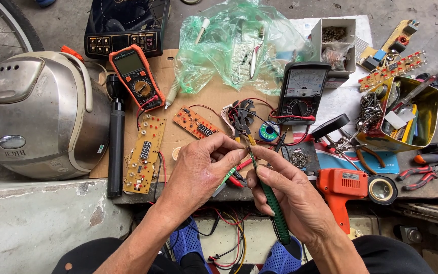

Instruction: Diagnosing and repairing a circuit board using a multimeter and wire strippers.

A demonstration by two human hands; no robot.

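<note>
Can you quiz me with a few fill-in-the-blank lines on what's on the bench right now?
1. The right hand holds pliers with ____ handle sleeves.
2. The orange digital multimeter lies to the ____ of the black analog meter.
3. The silver rice cooker sits at the bench's far ____ side.
4. The left hand pinches something small at the pliers' ____.

Missing words: green; left; left; tip

Left hand [202, 167] pinching something small against tip of green-handled pliers [271, 200], gripped by right hand [292, 195]. Around: rice cooker [36, 114], orange multimeter [136, 75], circuit boards [145, 152], analog meter [302, 91], orange soldering gun [341, 190].
</note>
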